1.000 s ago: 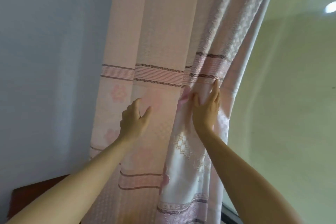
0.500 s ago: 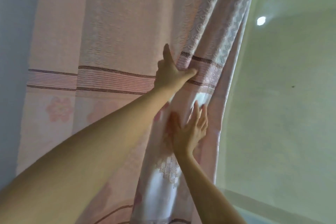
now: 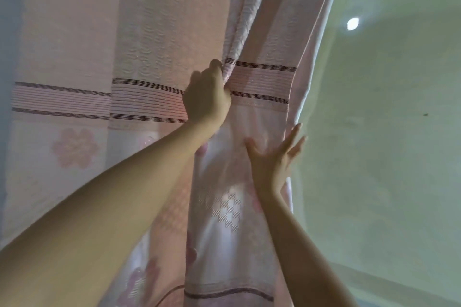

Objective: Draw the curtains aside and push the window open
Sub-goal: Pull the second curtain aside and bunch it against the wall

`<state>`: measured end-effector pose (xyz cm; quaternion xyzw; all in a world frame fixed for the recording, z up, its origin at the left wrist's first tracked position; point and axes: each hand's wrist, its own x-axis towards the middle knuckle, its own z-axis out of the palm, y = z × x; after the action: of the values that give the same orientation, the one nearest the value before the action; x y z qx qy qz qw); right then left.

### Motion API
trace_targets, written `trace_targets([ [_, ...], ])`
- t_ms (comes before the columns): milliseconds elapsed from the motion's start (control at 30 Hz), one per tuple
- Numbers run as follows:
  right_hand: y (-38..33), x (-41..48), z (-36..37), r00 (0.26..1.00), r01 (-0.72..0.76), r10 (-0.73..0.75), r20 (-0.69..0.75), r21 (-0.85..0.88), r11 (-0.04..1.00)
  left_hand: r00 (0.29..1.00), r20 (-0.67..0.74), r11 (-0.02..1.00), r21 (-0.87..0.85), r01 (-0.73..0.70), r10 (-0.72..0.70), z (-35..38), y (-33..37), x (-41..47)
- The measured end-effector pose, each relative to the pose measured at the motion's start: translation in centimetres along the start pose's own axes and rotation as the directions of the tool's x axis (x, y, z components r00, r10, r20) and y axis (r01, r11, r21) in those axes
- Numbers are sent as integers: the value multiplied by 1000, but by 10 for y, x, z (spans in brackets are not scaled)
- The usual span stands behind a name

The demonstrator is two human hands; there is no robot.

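Note:
A pink curtain [image 3: 139, 42] with dark stripes and flower patterns fills the left and middle of the head view. My left hand [image 3: 205, 97] is raised and shut on a fold of the curtain at the striped band. My right hand [image 3: 275, 154] is lower, fingers spread, palm pressed flat against the bunched curtain near its right edge. The curtain hides the window; daylight glows through the cloth.
A pale green wall [image 3: 386, 157] stands to the right of the curtain, with a round ceiling light [image 3: 353, 23] above. A bluish wall strip [image 3: 7, 20] shows at the far left.
My left hand rose from chest height and closed on the curtain fold at the stripes. My right hand slid right toward the curtain's edge and spread its fingers.

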<state>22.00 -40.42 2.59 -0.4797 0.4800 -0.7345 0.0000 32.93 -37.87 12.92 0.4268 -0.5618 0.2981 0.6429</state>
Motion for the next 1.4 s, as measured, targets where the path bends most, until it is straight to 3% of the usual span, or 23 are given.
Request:
trace_targets([
  [67,-8,-10,14,998,-11,3,61,120,993,991,-68,967,233,-99,118,-6,-16,4],
  [167,-22,-23,37,995,19,-23,102,47,999,988,-74,921,379,-96,133,-21,-46,13],
  [267,-36,-34,66,990,60,-56,131,-30,998,993,-73,942,331,-60,89,-37,-75,24],
  [433,-65,-62,114,971,162,-150,188,-50,986,979,-28,932,302,199,-200,-68,-131,43],
  [533,-84,-68,126,957,221,-218,193,6,975,960,-9,913,308,268,-279,-82,-163,51],
  [633,-116,-60,134,922,327,-331,202,53,944,958,7,923,268,276,-288,-91,-188,59],
  [767,-180,-31,153,857,407,-409,313,76,910,945,46,946,9,324,-324,-96,-211,58],
  [967,-218,8,183,928,231,-209,307,-35,972,949,77,949,-57,309,-304,-105,-233,60],
  [1133,-218,-4,198,939,115,-152,310,133,984,963,85,961,-87,262,-255,-120,-259,70],
  [1400,-230,-21,250,955,245,-236,179,-28,969,973,87,974,-62,218,-212,-119,-304,86],
])
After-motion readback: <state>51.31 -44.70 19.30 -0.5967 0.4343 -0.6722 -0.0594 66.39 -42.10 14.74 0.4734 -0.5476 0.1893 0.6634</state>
